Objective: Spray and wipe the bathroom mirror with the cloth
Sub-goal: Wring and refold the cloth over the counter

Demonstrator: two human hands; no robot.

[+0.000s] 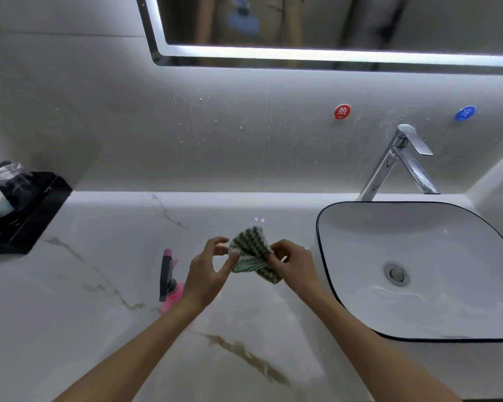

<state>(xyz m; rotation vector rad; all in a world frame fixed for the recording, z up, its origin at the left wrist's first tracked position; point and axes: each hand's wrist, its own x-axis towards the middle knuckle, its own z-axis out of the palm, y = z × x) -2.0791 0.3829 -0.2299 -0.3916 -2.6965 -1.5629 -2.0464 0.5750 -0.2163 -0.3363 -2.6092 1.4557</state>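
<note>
Both your hands are raised over the counter (99, 285), working the cloth (251, 253) between them. Right hand (292, 264): fingers pinched on the cloth's right side, firm hold. Left hand (208, 271): thumb and fingertips at the cloth's left edge, other fingers spread loose; whether it truly grips, you cannot tell from this view. Cloth is green-and-white, bunched, off the counter. Spray bottle (169, 281), pink with a dark trigger head, stands on the counter just left of your left wrist, untouched. Mirror (317, 21) hangs above with a lit edge. Sink (418, 271) and tap (401, 163) sit right. Droplets spot the wall below the mirror.
</note>
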